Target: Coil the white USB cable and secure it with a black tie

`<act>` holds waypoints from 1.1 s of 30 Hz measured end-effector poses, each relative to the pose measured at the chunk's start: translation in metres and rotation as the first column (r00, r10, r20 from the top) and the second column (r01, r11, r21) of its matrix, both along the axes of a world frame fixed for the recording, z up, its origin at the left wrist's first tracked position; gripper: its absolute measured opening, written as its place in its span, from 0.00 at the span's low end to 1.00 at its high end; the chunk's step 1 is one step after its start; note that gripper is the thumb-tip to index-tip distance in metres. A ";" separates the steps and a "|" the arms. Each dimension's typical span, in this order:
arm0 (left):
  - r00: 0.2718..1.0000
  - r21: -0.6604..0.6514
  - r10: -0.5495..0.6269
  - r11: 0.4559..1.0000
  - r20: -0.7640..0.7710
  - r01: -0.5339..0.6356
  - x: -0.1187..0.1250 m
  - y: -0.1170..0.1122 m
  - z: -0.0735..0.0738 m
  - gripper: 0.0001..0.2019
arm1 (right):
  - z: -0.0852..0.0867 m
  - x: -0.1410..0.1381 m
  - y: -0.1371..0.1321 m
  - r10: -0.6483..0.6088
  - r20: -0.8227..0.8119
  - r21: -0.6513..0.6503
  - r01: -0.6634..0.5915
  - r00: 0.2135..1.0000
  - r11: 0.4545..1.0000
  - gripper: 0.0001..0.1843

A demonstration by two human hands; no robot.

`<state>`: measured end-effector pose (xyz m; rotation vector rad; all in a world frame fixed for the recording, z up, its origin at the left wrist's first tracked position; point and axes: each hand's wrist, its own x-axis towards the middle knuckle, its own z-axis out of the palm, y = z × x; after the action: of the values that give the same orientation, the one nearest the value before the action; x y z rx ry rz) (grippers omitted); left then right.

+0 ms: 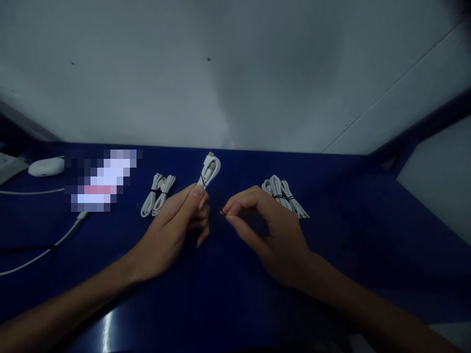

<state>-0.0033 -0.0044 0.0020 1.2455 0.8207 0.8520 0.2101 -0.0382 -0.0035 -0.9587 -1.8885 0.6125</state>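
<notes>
1. At far left, a rounded white case sits near the back edge of a glossy blue tabletop, a pale wall rising behind it.
2. Beside the case, a bright, pixelated rectangle lies at a slant, its details obscured; a white cord curves from its lower end toward the left edge, crossed by a dark strand.
3. Next along, a left pair of coiled white cables, bound with black ties, rests on the blue surface just beyond the left wrist.
4. Near center, the left hand grips a folded white cable, thumb clamped against the curled fingers. The cable's looped end stands up above the thumb, a metal connector at its tip and a black tie around it.
5. Right of that, apart from the left, the right hand pinches a tiny dark strip, thumb and forefinger together at their tips; whether the strip joins anything cannot be told.
6. Behind the right hand, partly hidden by its knuckles, a right group of white cables lies coiled on the tabletop, also tied in black.
</notes>
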 end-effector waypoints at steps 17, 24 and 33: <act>0.974 -0.005 -0.191 0.981 -0.122 0.191 0.001 -0.016 0.000 0.21 | 0.001 -0.007 0.000 -0.149 0.045 0.204 0.137 0.988 0.969 0.06; 0.947 -0.013 -0.208 0.977 -0.244 0.212 -0.002 -0.019 0.000 0.23 | -0.005 -0.011 0.002 -0.266 0.093 0.374 0.214 0.959 0.902 0.06; 0.951 -0.080 -0.222 0.975 -0.216 0.209 -0.002 -0.023 0.002 0.24 | -0.011 -0.013 -0.006 -0.290 0.026 0.295 0.270 0.957 0.917 0.07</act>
<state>-0.0051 -0.0277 0.0043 1.3697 0.8627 0.5147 0.1968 -0.0441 -0.0141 -1.0409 -1.7941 0.1282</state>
